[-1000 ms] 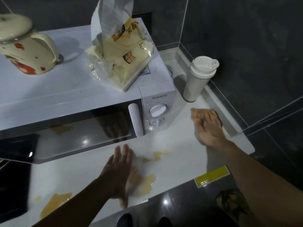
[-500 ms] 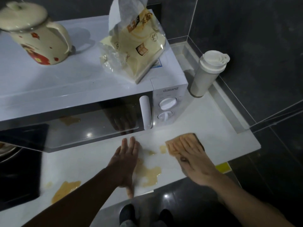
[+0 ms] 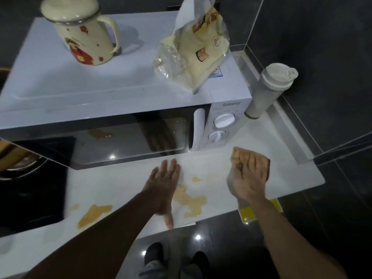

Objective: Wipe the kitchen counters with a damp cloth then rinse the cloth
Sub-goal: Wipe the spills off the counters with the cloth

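An orange-brown cloth lies flat on the white counter, in front of the microwave's knobs. My right hand presses on it with fingers spread and straight, hiding most of it. My left hand rests flat on the counter to the left, fingers pointing at the microwave door. A large yellowish spill sits between the hands, right by the left hand. A small spot lies above it. Another spill patch lies further left near the counter's front edge.
A white microwave fills the back of the counter, with a cream jug and a bread bag on top. A white tumbler stands to its right by the dark tiled wall. A black hob is at left.
My right hand swept the cloth from beside the tumbler leftward to the spill, and has now slid it a little back right. My left hand stayed flat on the counter.
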The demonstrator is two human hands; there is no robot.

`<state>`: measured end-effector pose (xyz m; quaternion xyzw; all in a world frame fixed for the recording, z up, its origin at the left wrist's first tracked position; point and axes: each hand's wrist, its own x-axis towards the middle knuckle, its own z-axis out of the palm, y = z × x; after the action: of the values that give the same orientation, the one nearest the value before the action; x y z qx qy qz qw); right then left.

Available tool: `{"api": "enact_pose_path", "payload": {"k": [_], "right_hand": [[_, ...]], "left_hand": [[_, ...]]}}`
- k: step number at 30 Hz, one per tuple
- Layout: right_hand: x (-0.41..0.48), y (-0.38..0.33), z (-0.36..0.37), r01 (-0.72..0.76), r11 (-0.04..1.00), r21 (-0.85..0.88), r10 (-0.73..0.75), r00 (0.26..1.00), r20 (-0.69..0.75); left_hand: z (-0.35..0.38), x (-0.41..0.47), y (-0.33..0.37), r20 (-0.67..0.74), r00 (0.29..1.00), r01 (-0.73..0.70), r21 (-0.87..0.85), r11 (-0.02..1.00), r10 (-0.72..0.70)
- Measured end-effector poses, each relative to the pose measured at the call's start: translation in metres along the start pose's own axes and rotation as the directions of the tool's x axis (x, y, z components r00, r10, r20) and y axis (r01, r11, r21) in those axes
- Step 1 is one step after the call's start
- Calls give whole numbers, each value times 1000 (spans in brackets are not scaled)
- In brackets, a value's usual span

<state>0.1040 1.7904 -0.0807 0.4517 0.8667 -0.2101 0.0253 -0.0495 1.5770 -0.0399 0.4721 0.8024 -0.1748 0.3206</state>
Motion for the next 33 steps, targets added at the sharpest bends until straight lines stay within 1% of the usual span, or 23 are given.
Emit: {"api": "enact_pose_path", "payload": {"k": [2,4,5,6,7,8,9,10,12,14,16,17,19,20,21,22,24,25,26,28,30,31,33], "right_hand": [[-17,-33,27,154,985,-73,-147,985,89],[-27,-37,33,446,890,-93,-420,883,210],[-17,-26,26,539,838,-82,-516,833,199],[-2,-11,18,524,849,-64,-514,849,124],[11,3,8,401,912,-86,-399,916,35],[19,12,-2,201,974,-101,-201,980,12],[20,11,-1,11,993,-122,-8,1000,27],[15,-2,7,-66,988,-139,72,997,40],[-9,-48,33,153,975,-164,-143,987,72],[-26,-70,47,454,875,-166,-428,887,172],[-9,-60,34,555,826,-101,-541,830,136],[4,-47,26,496,864,-90,-490,868,78],[21,-26,13,182,978,-99,-178,983,44],[21,-30,14,75,990,-122,-71,997,36],[15,-45,22,96,986,-135,-94,995,21],[5,-65,32,223,963,-152,-222,975,23],[-14,-90,48,495,858,-140,-469,864,182],[-14,-92,44,571,814,-103,-538,810,233],[-7,-86,35,588,806,-70,-565,799,207],[11,-63,17,447,894,-43,-444,894,50],[19,-49,15,151,982,-113,-144,987,72],[15,-57,22,91,984,-156,-78,993,88],[-2,-90,45,259,949,-181,-241,964,114]], "left_hand": [[5,-3,-4,-23,1000,0,1,1000,0],[15,-10,-7,-93,995,24,-18,1000,-25],[21,-15,-9,-133,990,41,-21,999,-43],[27,-21,-9,-163,985,59,-24,998,-62],[34,-27,-11,-185,979,83,-50,995,-91],[40,-33,-13,-194,973,107,-94,990,-124],[45,-37,-15,-184,972,124,-140,982,-149],[48,-40,-16,-165,973,133,-161,978,-159],[51,-42,-17,-137,979,132,-162,978,-154],[51,-42,-16,-127,980,125,-202,971,-153],[49,-41,-15,-132,979,120,-229,966,-153],[49,-41,-15,-127,980,120,-229,966,-151],[49,-41,-15,-118,980,130,-216,968,-158],[49,-41,-15,-118,981,129,-208,970,-156],[48,-40,-15,-117,982,125,-205,971,-151],[48,-40,-15,-111,983,120,-209,970,-146],[49,-40,-16,-111,983,119,-226,967,-147],[49,-41,-16,-109,982,123,-228,966,-151],[48,-41,-15,-102,983,128,-217,968,-153],[47,-40,-13,-90,984,139,-178,974,-156],[46,-40,-12,-83,983,145,-172,974,-161],[46,-40,-12,-82,984,143,-178,974,-159],[45,-39,-13,-87,983,140,-193,971,-159]]}}
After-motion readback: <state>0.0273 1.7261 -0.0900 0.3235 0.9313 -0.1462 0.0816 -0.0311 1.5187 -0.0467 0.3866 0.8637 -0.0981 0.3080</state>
